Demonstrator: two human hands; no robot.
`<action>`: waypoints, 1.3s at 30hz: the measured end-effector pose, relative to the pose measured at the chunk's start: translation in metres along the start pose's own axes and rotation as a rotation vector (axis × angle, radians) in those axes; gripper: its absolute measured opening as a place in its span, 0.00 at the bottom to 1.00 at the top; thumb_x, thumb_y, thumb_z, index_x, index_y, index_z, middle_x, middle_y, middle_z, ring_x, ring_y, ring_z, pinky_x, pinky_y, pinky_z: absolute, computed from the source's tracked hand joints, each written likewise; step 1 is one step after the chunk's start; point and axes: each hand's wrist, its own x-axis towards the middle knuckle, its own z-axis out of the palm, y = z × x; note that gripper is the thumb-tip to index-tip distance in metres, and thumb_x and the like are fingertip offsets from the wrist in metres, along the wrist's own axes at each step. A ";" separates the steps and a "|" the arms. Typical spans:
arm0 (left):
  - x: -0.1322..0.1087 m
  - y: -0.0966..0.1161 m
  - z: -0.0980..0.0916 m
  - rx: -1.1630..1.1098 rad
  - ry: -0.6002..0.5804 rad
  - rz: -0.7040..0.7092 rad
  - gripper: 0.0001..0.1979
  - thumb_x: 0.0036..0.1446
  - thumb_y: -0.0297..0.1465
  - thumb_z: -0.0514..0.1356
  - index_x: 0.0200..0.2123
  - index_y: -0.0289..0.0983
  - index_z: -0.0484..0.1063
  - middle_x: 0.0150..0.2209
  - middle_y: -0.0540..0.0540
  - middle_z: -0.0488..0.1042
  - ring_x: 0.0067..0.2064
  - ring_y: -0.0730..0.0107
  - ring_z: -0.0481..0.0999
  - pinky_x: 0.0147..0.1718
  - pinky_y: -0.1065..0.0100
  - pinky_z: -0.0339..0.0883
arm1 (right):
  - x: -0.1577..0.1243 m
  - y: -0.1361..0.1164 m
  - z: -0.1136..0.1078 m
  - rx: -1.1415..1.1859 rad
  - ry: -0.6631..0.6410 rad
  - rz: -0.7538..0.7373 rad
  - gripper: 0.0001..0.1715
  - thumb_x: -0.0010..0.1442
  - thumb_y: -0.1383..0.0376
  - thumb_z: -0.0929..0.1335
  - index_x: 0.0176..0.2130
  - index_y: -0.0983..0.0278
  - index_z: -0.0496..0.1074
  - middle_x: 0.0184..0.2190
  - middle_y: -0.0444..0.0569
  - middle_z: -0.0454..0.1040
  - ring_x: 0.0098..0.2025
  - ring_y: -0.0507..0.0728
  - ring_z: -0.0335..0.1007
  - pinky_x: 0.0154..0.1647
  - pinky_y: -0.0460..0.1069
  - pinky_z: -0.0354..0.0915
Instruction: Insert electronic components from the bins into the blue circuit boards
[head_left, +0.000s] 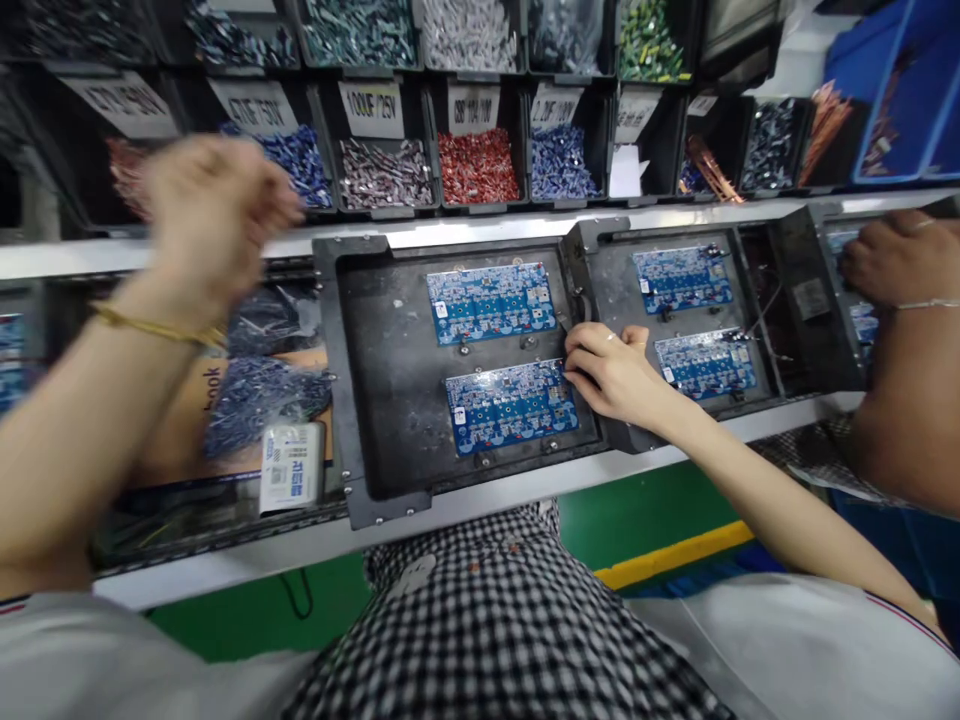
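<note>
My left hand (pixel 217 200) is raised and smeared by motion in front of the bin of blue capacitors (pixel 300 165). What its fingers hold, if anything, is too blurred to see. With fingers pinched together, my right hand (pixel 611 372) is at the right end of the lower blue circuit board (pixel 510 408); whatever is between the fingertips is too small to make out. Above that one lies another blue circuit board (pixel 491 303). Both sit flat in a dark carrier tray (pixel 386 400), held at their edges by small clips.
Labelled bins of red parts (pixel 478 165) and blue-violet parts (pixel 561 165) line the back. A second carrier (pixel 750 290) with two boards adjoins at right. A co-worker's hand (pixel 900 258) works beyond it. A bag of leaded parts (pixel 262 400) and a white box (pixel 292 467) lie left.
</note>
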 end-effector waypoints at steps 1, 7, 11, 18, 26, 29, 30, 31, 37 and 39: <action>-0.013 -0.007 0.012 -0.020 0.028 -0.001 0.08 0.60 0.29 0.59 0.29 0.35 0.64 0.24 0.56 0.70 0.27 0.85 0.68 0.29 0.80 0.68 | 0.001 -0.001 -0.002 -0.015 -0.009 -0.003 0.07 0.59 0.70 0.63 0.30 0.67 0.69 0.40 0.53 0.72 0.48 0.61 0.68 0.36 0.54 0.44; -0.081 -0.033 0.072 -0.084 -0.346 -0.239 0.16 0.49 0.37 0.68 0.29 0.31 0.68 0.27 0.46 0.75 0.26 0.74 0.76 0.27 0.74 0.72 | 0.040 -0.035 -0.030 0.373 0.176 0.112 0.09 0.62 0.64 0.65 0.32 0.64 0.73 0.33 0.47 0.78 0.35 0.56 0.73 0.42 0.55 0.54; -0.096 -0.035 0.082 -0.119 -0.379 -0.246 0.17 0.49 0.38 0.67 0.31 0.31 0.67 0.28 0.47 0.75 0.26 0.75 0.76 0.28 0.74 0.72 | 0.077 -0.069 -0.038 0.885 0.379 0.128 0.08 0.59 0.61 0.68 0.34 0.63 0.75 0.32 0.45 0.79 0.35 0.53 0.74 0.37 0.50 0.65; -0.103 -0.039 0.084 -0.209 -0.395 -0.283 0.16 0.48 0.36 0.68 0.33 0.31 0.69 0.26 0.48 0.74 0.27 0.76 0.75 0.29 0.75 0.71 | 0.088 -0.082 -0.033 0.987 0.352 0.116 0.10 0.54 0.59 0.72 0.30 0.63 0.78 0.27 0.45 0.78 0.30 0.52 0.73 0.32 0.49 0.67; -0.100 -0.038 0.076 -0.415 -0.501 -0.529 0.11 0.49 0.33 0.69 0.35 0.32 0.77 0.26 0.51 0.69 0.28 0.82 0.69 0.30 0.77 0.66 | 0.076 -0.076 -0.039 0.334 0.286 -0.035 0.14 0.65 0.65 0.61 0.37 0.58 0.76 0.39 0.47 0.77 0.41 0.56 0.71 0.44 0.55 0.54; -0.097 -0.037 0.076 -0.433 -0.515 -0.537 0.12 0.50 0.33 0.68 0.36 0.33 0.78 0.27 0.51 0.69 0.29 0.82 0.68 0.31 0.76 0.65 | 0.072 -0.078 -0.040 0.157 0.284 -0.017 0.18 0.67 0.65 0.57 0.37 0.59 0.75 0.39 0.49 0.75 0.42 0.57 0.68 0.43 0.55 0.51; -0.096 -0.037 0.076 -0.429 -0.509 -0.528 0.12 0.49 0.33 0.68 0.37 0.33 0.78 0.26 0.51 0.69 0.29 0.82 0.68 0.31 0.76 0.65 | 0.072 -0.078 -0.039 0.151 0.294 -0.016 0.18 0.67 0.65 0.57 0.36 0.59 0.74 0.37 0.49 0.75 0.41 0.57 0.68 0.42 0.55 0.51; -0.096 -0.037 0.075 -0.415 -0.492 -0.519 0.12 0.49 0.33 0.68 0.37 0.33 0.78 0.26 0.51 0.69 0.28 0.81 0.68 0.31 0.76 0.65 | 0.072 -0.077 -0.038 0.175 0.312 -0.015 0.17 0.67 0.65 0.58 0.35 0.59 0.74 0.36 0.49 0.75 0.39 0.57 0.68 0.42 0.54 0.53; -0.096 -0.036 0.073 -0.269 -0.297 -0.479 0.07 0.54 0.28 0.64 0.36 0.30 0.75 0.26 0.50 0.69 0.27 0.81 0.69 0.30 0.77 0.65 | 0.067 -0.066 -0.017 0.640 0.337 0.161 0.06 0.62 0.63 0.65 0.33 0.61 0.69 0.28 0.45 0.74 0.30 0.53 0.69 0.32 0.48 0.61; -0.096 -0.038 0.075 -0.247 -0.291 -0.468 0.04 0.57 0.26 0.61 0.35 0.29 0.73 0.26 0.50 0.69 0.27 0.81 0.69 0.30 0.76 0.66 | 0.064 -0.065 -0.007 0.741 0.241 0.199 0.05 0.61 0.63 0.65 0.33 0.62 0.69 0.25 0.43 0.73 0.26 0.52 0.68 0.30 0.47 0.62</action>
